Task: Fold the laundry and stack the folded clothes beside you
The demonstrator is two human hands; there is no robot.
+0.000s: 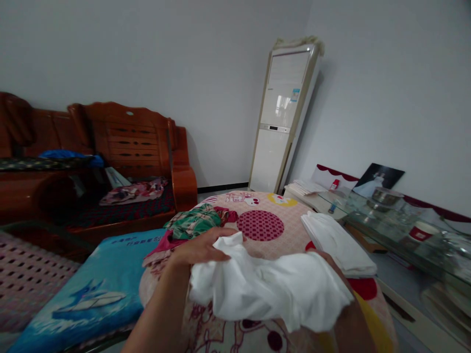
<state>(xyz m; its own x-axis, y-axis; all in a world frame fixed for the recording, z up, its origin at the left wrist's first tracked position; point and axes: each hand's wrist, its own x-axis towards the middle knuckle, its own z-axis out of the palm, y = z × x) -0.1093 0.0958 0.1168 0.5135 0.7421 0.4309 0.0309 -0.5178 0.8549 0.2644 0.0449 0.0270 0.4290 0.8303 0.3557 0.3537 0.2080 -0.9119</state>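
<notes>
A crumpled white cloth (272, 289), perhaps a garment, is stretched between my two hands above the patterned round table cover (294, 202). My left hand (206, 247) grips its left end, with the thumb over the fabric. At the other end my right hand (333, 267) is mostly hidden behind and under the cloth; only part of its back shows. Beyond my right hand lies a folded white cloth (338, 242). Past my left hand there is a small heap with a green plaid cloth (195, 221) and a dark pink cloth (169, 242).
A blue cushion (110, 274) with a dolphin-like picture lies at the left. Behind it stands a wooden sofa (132, 142) with a pink cloth (134, 191) on the seat. A tall air conditioner (281, 113) stands at the back. Along the right runs a glass-topped cabinet (390, 220).
</notes>
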